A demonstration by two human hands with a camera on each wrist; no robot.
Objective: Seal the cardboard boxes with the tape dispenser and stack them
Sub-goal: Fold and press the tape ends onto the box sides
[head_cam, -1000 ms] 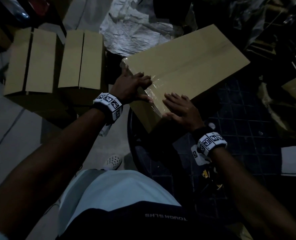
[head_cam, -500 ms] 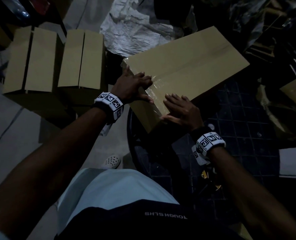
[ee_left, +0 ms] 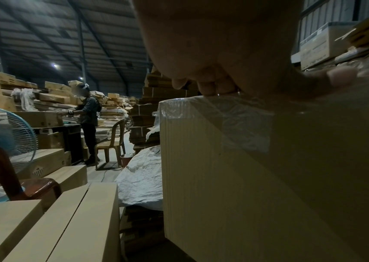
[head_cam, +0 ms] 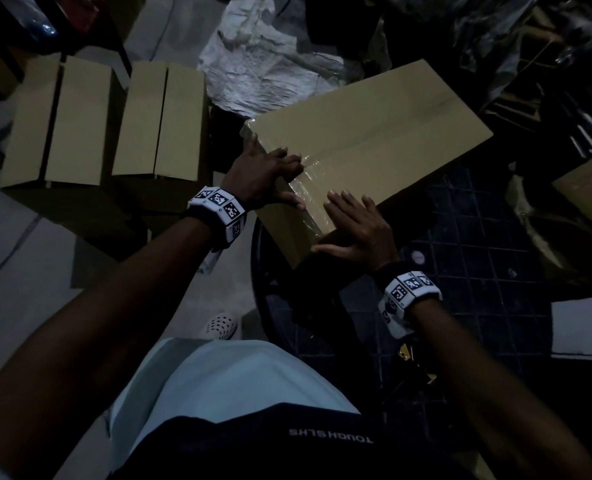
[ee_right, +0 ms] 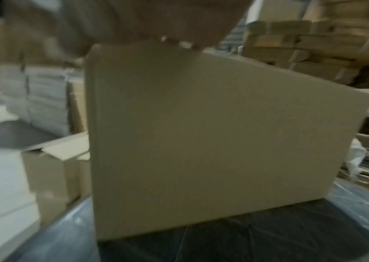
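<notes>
At centre frame my left hand (head_cam: 265,174) and right hand (head_cam: 356,226) lie flat, fingers straight, pressing clear tape (head_cam: 306,188) onto the tan rectangular cardboard box (head_cam: 374,133); I judge sealing nearly finished; next I'd lift it toward the two tan closed boxes (head_cam: 107,119) at upper left.

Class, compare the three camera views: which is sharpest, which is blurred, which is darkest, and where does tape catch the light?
Head view: darkest, shadows swallow the floor; clear tape glints beside the left hand on the cardboard box. Left wrist view: sharpest, background lit by roof lamps, palm a blurred mass up close. Right wrist view: motion-blurred throughout, box face soft.
</notes>
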